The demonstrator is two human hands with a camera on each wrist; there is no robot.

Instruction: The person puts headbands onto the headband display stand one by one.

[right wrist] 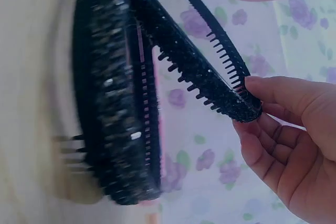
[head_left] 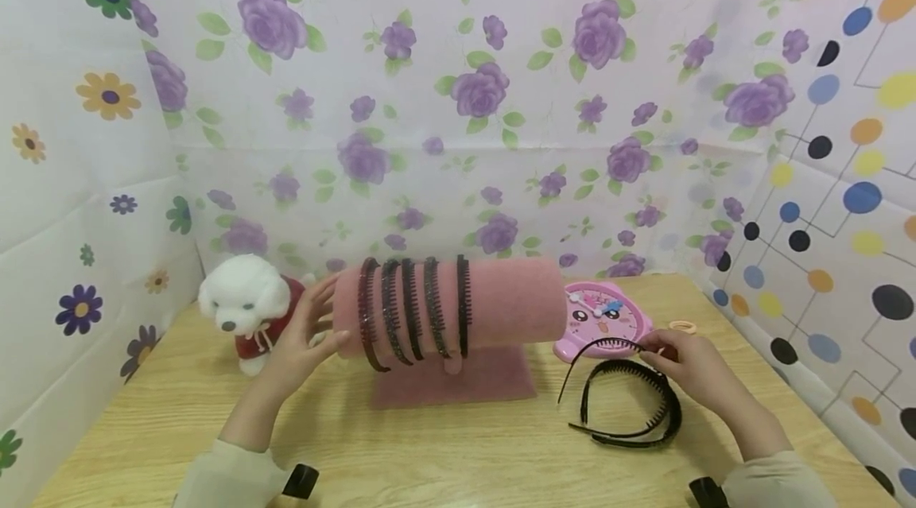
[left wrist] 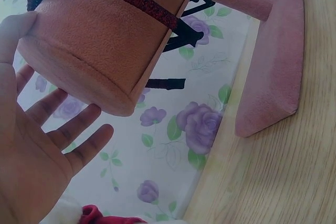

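Note:
A pink plush-covered cylinder stand lies crosswise on its flat base. Round its left and middle part sit several headbands, a dark red glittery one leftmost and a plain black one rightmost. My left hand rests against the cylinder's left end, fingers spread, the thumb touching its side in the left wrist view. Between thumb and fingers my right hand pinches a black glittery toothed headband, raised above the table. Below it, other black headbands lie overlapping on the tabletop.
A white plush dog in red clothing sits behind my left hand. A pink toy clock lies right of the stand, with a beige ring beside it. Patterned cloth walls enclose the wooden table at the back and sides.

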